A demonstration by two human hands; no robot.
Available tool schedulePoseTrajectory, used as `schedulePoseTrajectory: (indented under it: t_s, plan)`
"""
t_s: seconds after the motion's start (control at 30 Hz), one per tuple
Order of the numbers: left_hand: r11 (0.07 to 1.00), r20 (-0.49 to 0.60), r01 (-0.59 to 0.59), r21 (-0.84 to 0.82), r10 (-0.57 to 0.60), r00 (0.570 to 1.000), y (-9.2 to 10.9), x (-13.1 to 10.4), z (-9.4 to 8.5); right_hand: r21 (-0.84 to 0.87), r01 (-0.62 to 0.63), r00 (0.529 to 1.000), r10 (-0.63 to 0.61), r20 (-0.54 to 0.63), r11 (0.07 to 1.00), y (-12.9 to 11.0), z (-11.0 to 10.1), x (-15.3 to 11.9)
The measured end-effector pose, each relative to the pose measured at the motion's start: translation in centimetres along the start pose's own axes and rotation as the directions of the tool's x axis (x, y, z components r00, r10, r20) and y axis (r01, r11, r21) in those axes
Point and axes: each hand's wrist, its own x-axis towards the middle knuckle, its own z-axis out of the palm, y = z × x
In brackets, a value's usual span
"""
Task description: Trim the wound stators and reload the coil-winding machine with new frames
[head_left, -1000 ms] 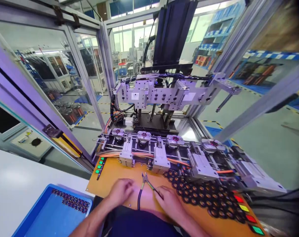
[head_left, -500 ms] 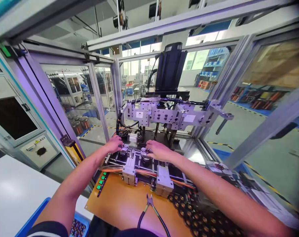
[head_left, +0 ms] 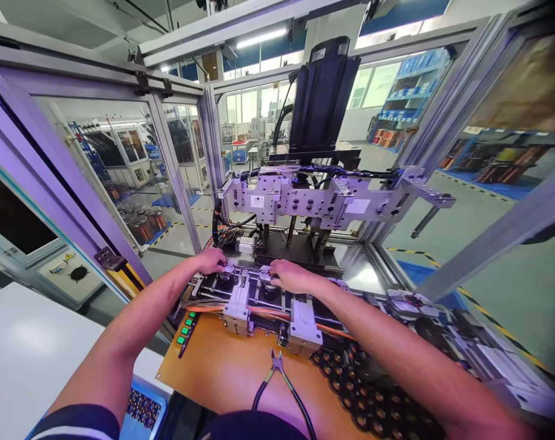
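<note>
My left hand reaches to the left metal fixture of the machine, its fingers curled at the fixture's top. At the right fixture my right hand has its fingers bent over the top. Whatever lies between the fingertips is too small to make out on either side. Two grey metal blocks stand in front of the fixtures, with orange tubes running beside them. A pair of cutters lies with its handles apart on the orange-brown board.
Many dark ring-shaped parts lie at the board's right. Green buttons line its left edge. A blue tray holds small parts at lower left. Behind the fixtures, a perforated metal plate spans the machine beneath a black motor.
The camera view has tilted down and shifted slightly. Both hands stay at the same two fixtures, with only small movements of the fingers.
</note>
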Motion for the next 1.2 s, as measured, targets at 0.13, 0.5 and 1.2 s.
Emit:
schedulePoseTrajectory:
  t_s: [0.13,0.5,1.2]
  plan:
    - [0.993,-0.225,0.011,-0.119,-0.038,0.974,2.1,-3.3,-1.0,0.065,0.001,1.0,0.0,-0.013,0.998,-0.6,-2.3,-0.3]
    - [0.909,-0.221,0.147,-0.39,-0.247,0.943,8.6,-21.9,14.0,0.229,0.261,0.962,-0.271,0.016,0.938,-12.8,8.1,-11.0]
    - [0.901,-0.274,-0.431,0.044,0.426,0.862,17.2,-1.4,3.0,-0.097,-0.503,0.842,0.461,-0.279,0.859,7.7,-3.8,-22.2]
